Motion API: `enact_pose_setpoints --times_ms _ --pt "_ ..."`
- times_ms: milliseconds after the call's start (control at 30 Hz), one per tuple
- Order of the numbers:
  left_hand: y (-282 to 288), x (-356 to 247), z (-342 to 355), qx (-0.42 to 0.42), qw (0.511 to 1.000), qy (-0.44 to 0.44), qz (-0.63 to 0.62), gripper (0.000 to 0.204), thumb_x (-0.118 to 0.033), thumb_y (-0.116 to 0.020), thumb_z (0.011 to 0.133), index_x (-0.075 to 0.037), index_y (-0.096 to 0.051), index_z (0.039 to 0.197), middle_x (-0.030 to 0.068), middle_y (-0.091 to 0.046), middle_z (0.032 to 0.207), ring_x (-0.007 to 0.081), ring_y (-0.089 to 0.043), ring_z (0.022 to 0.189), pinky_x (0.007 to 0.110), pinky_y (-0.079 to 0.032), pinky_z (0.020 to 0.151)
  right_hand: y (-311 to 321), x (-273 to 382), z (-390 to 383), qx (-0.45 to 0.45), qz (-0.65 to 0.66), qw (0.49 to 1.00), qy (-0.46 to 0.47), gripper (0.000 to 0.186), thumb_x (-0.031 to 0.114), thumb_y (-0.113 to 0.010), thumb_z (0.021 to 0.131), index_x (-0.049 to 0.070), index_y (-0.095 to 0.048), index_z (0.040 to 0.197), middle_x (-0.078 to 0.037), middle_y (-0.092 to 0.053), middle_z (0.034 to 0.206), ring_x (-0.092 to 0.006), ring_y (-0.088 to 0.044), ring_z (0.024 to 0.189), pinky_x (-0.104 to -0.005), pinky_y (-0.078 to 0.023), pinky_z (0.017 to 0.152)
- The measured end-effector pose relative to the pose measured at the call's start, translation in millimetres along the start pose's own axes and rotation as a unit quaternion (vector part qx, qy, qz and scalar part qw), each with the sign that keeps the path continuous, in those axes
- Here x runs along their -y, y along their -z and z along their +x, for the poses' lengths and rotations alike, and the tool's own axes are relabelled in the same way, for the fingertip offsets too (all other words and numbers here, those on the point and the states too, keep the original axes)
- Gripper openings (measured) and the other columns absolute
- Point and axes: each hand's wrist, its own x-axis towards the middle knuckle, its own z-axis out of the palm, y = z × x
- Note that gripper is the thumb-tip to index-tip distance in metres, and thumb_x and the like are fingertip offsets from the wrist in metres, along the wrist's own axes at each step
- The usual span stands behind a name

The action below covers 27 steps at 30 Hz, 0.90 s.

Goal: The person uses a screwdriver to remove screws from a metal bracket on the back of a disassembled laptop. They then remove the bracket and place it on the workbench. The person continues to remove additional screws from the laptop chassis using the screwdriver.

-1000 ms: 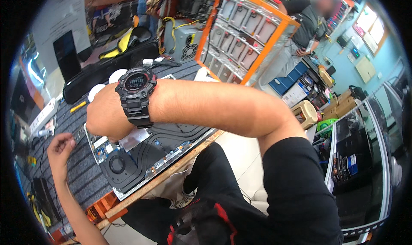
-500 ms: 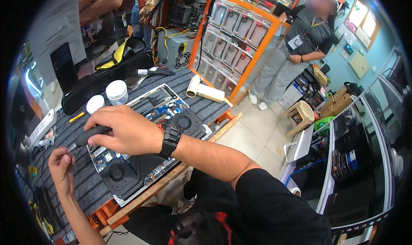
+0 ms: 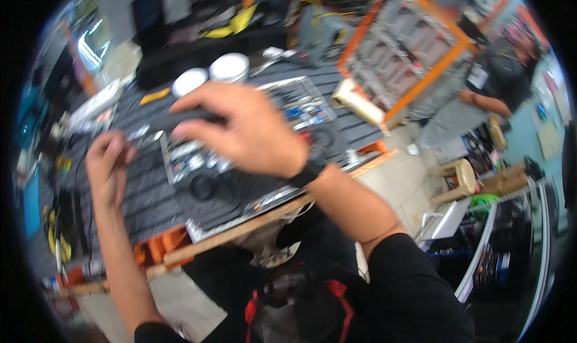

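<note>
My right hand (image 3: 243,127) grips a screwdriver (image 3: 161,124) by its thick dark handle, with the silver end pointing left. Just left of that metal end, my left hand (image 3: 109,163) has its thumb and fingers pinched together; motion blur hides whatever is between them. Below both hands lies an open laptop chassis (image 3: 207,220), its circuit boards and two round fans exposed. My right hand covers part of it.
Beyond the laptop stand a white jar (image 3: 229,68) and a white lid (image 3: 189,81). A yellow stick (image 3: 154,96) lies left of them, a cream tube-shaped object (image 3: 359,103) to the right. A person (image 3: 493,84) stands beside the orange-framed cabinet (image 3: 415,48).
My view has swung, so the bench sits further right and higher in the picture, now blurred. The screwdriver's end has come away from my left fingertips; my right hand still grips it.
</note>
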Motion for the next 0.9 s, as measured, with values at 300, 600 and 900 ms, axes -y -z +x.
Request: enact_pose_setpoints --times_ms 300,600,900 --pt "-28 -21 -4 0.092 0.995 0.022 0.012 0.027 -0.025 -0.076 0.096 0.0 -0.074 0.107 0.0087 -0.074 0.091 0.0168 -0.074 0.081 0.026 -0.06 0.072 -7 1 -1 -0.013 -0.021 0.999 0.039 0.026 0.008 -0.081 0.086 0.005 -0.075 0.111 -0.006 -0.07 0.095 -0.0128 -0.066 0.077 -0.026 -0.053 0.067" --pt "-34 -17 -4 0.105 0.994 -0.023 0.004 0.022 -0.022 -0.076 0.096 -0.003 -0.076 0.106 0.0084 -0.075 0.091 0.0154 -0.074 0.081 0.026 -0.06 0.072 -3 5 -4 0.024 -0.043 0.998 -0.042 0.031 0.003 -0.077 0.092 -0.002 -0.07 0.121 -0.009 -0.073 0.113 -0.0091 -0.067 0.097 -0.0212 -0.055 0.082" --pt "-33 -20 -9 0.144 0.981 -0.068 0.107 0.06 -0.048 -0.058 0.103 0.005 -0.064 0.129 0.0197 -0.07 0.123 0.0268 -0.069 0.117 0.039 -0.057 0.097 16 11 5 0.099 0.003 0.991 -0.092 0.029 0.014 -0.078 0.094 0.003 -0.073 0.12 -0.002 -0.071 0.095 -0.0048 -0.06 0.077 -0.0182 -0.047 0.067"
